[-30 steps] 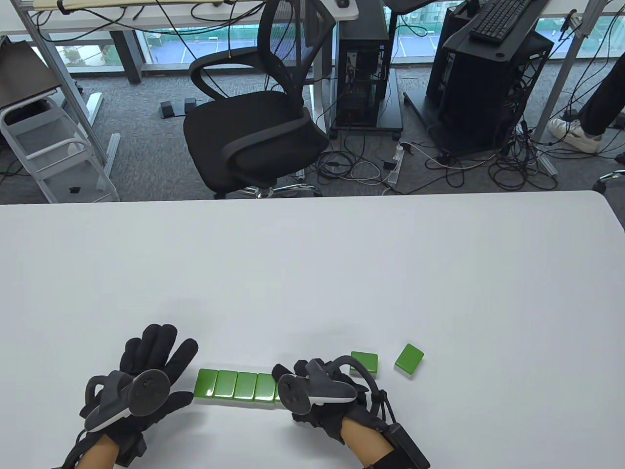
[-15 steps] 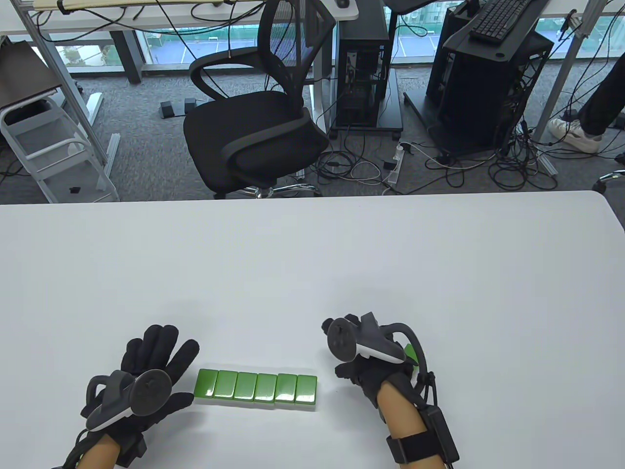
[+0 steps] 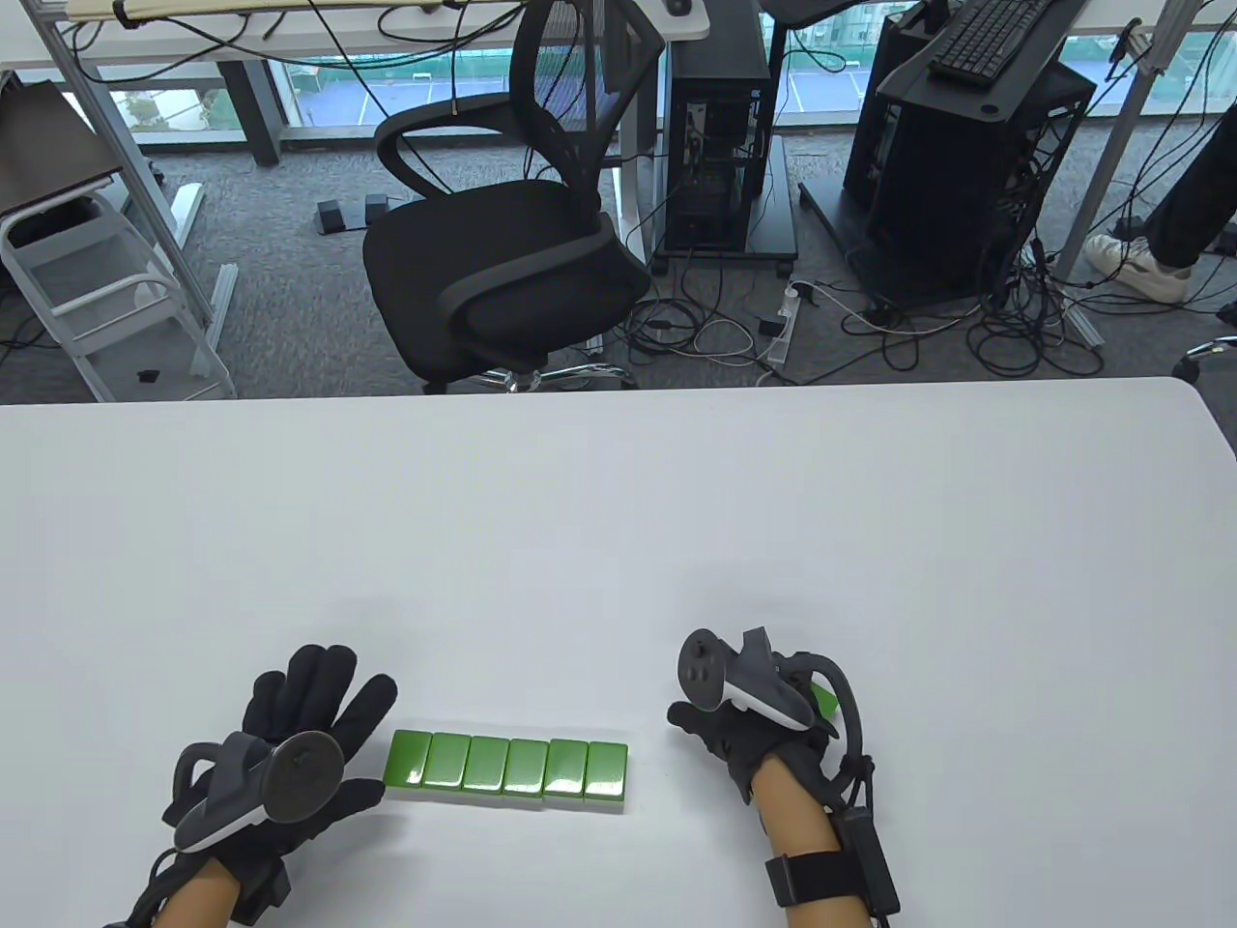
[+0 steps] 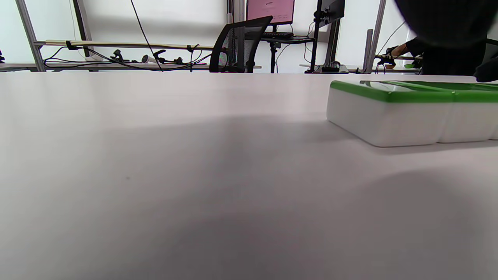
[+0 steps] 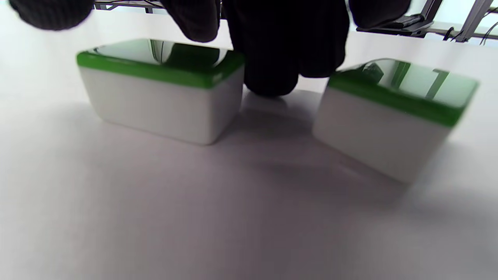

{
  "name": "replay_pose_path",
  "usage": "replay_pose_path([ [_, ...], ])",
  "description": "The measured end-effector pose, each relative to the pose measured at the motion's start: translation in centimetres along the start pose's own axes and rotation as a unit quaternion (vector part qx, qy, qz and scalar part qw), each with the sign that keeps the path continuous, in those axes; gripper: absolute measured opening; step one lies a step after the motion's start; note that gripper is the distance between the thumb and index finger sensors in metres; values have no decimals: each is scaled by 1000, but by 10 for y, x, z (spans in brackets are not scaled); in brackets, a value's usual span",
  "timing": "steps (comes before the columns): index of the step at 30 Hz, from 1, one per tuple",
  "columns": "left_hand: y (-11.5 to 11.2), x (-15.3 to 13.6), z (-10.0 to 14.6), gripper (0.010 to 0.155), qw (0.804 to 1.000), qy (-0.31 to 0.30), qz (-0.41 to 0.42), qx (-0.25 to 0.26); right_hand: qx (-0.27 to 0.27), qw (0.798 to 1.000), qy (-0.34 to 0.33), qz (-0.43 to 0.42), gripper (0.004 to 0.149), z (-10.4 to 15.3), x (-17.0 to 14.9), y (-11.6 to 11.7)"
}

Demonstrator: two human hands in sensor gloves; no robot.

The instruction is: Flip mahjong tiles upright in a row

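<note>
The smooth white surface [image 3: 618, 503] carries a row of six glossy green-backed tiles [image 3: 507, 766] near its front edge, lying flat, running left-right. Left hand [image 3: 290, 744] rests flat, fingers [image 3: 319, 681] spread. Right hand [image 3: 749, 710] covers two loose tiles [image 5: 163, 89]; its grip I cannot tell.

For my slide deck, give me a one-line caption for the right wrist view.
Gloved fingers reach down between two loose tiles, left and right, lying green-back-up on the table.
</note>
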State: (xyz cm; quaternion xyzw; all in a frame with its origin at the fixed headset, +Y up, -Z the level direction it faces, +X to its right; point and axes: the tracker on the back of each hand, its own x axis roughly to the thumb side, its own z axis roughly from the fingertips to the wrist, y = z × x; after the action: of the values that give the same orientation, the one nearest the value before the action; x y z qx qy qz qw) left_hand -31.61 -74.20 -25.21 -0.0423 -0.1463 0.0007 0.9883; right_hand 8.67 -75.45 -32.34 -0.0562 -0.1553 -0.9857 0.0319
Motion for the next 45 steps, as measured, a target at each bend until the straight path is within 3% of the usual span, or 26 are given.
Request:
replay_pose_path([
  [5,0,0,0,91,1000,1,1,-5,17,997,17,78,75,-3,16,5],
  [13,0,0,-1,91,1000,0,-1,-5,30,999,7,29,78,-3,17,4],
  [16,0,0,-1,91,1000,0,-1,-5,29,999,-19,2,84,0,18,3],
  [22,1,0,0,91,1000,-4,-3,-8,4,987,-161,-8,86,15,35,6],
  [26,1,1,-1,91,1000,0,-4,-6,-38,976,-214,32,87,32,53,6],
  [29,1,1,-1,91,1000,1,-2,-6,-38,968,-244,44,89,43,66,5],
  [45,1,1,-1,92,1000,-1,-3,-3,-9,963,-259,80,91,51,90,18],
])
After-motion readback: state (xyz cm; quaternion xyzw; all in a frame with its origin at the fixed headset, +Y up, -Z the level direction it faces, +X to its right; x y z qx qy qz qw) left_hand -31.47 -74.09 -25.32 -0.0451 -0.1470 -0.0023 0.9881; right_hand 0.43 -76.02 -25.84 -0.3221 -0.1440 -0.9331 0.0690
